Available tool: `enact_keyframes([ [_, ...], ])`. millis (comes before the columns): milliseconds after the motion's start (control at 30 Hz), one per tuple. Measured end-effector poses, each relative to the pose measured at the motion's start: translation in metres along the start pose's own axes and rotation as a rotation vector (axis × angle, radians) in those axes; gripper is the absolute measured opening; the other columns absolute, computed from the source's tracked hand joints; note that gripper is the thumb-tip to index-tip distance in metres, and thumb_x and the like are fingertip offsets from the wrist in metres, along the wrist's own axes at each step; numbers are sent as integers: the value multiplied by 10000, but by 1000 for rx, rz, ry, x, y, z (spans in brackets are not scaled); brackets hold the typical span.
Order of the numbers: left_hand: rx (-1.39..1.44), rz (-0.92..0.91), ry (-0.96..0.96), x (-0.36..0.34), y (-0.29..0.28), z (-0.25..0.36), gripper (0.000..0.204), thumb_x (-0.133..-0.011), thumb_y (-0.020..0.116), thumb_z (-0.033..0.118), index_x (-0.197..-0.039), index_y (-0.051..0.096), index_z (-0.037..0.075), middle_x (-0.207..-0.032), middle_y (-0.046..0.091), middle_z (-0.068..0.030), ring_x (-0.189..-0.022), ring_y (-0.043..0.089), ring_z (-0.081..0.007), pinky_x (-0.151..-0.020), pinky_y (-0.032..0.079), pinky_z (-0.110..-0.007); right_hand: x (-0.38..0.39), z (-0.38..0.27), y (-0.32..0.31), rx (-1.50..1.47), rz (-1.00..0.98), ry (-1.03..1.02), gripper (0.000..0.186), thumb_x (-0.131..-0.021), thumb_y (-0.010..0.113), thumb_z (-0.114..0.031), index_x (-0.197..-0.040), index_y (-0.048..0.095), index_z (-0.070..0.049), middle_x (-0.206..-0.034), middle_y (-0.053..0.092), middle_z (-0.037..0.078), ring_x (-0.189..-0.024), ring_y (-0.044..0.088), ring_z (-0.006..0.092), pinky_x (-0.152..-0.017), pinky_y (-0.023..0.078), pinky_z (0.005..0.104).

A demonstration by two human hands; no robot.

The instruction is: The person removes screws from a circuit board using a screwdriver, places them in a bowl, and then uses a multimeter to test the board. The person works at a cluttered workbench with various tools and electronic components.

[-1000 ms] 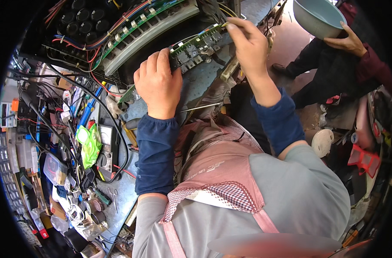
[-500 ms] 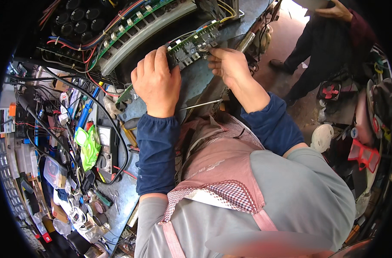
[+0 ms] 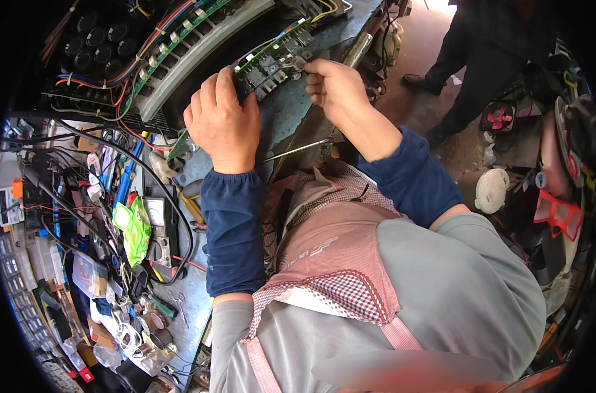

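Observation:
A long green circuit board with black and white connectors along it lies in front of the opened electrical chassis. My left hand is closed on the board's left end, thumb at the near edge and fingers over the far side. At the right part of the board, my right hand has thumb and forefinger pinched together. Something small sits at those fingertips, too little to make out. Below the board, a thin metal shaft, like a long screwdriver's, lies across the bench edge.
Left on the blue bench are a multimeter, a bright green packet, a looping black cable, scissors and crowded parts. A person's dark-trousered legs stand at right, near a small fan.
The view has shifted slightly, so the board and both hands appear higher and further left. Both hands stay at the board. The other person's hand has left the picture.

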State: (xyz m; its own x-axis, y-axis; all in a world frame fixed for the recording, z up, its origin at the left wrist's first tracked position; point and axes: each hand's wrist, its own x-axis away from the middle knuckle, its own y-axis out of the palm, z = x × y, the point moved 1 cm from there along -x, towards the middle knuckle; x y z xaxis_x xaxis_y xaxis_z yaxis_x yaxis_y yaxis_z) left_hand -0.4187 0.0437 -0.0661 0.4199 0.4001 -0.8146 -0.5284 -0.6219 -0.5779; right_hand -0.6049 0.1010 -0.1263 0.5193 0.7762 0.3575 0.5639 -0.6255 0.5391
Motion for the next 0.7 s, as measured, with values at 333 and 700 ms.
enact_keyframes([
  [333,-99,-108,42,8,5,23,569,-785,836,203,-1331,678,172,-1191,704,-27,-1051,675,-270,-876,505,-429,0,-14,-75,-133,-66,-188,58,-958,707,-126,-972,673,-81,-897,719,48,-760,693,166,-648,546,326],
  [700,-55,-400,111,31,-5,48,820,-890,809,391,-1561,481,53,-1463,594,-172,-1286,581,-371,-1155,420,-542,-28,-68,-121,-121,-68,-343,22,-994,679,-68,-973,680,-66,-923,745,83,-758,729,170,-609,593,313],
])
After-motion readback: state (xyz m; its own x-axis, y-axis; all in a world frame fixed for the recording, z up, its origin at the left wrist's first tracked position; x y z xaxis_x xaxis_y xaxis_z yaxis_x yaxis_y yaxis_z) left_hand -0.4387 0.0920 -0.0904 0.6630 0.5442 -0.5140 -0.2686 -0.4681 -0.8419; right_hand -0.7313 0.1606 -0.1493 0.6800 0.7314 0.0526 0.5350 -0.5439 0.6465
